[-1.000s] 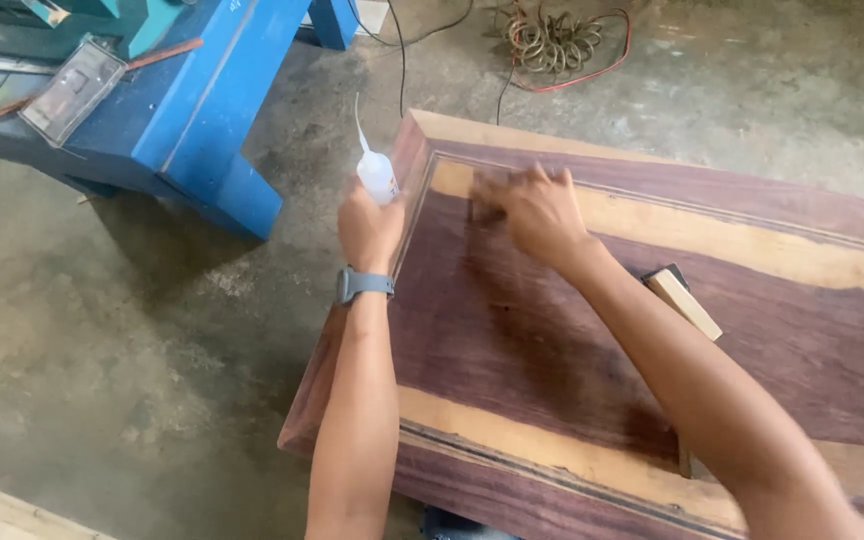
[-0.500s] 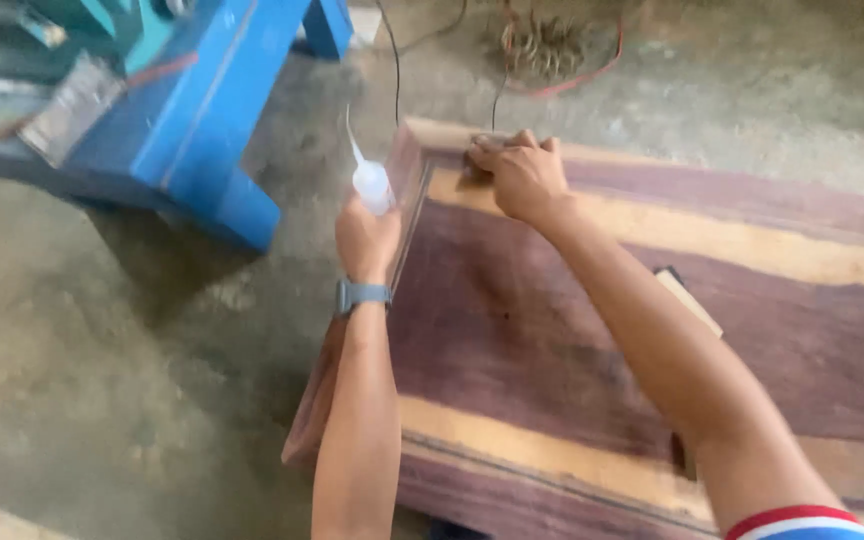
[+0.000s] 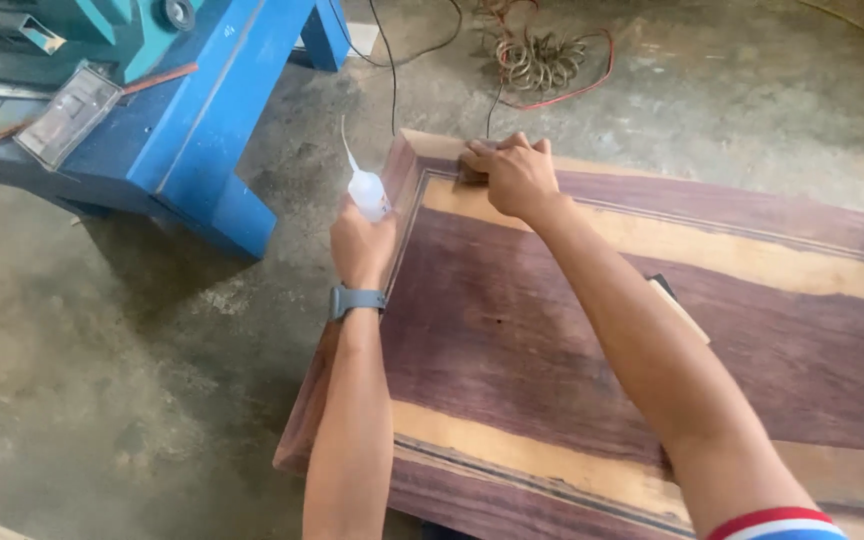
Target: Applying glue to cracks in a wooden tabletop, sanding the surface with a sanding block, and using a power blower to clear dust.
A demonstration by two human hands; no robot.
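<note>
— What has the left hand [image 3: 360, 245] got?

— A small white squeeze bottle [image 3: 366, 190] with a long thin nozzle pointing up. The fingers are wrapped tight round it, and it sits just off the left edge of the wooden panel [image 3: 592, 350], over the floor [image 3: 102, 400]. There is a grey watch [image 3: 356, 300] on that wrist.

— And the right hand [image 3: 512, 175]?

— Palm down at the far left corner of the panel, fingers curled narrow over something small and dark pressed against the wood. I cannot tell what it is; the hand hides most of it.

— The panel itself?

— Dark purplish wood with pale yellow bands and a grooved border, lying flat, low above the concrete floor. A small pale block [image 3: 677, 305] lies on it, just beside the right forearm.

— Anything around it?

— A blue machine stand [image 3: 182, 130] to the left, and a coil of cable [image 3: 542, 60] on the floor beyond the panel.
</note>
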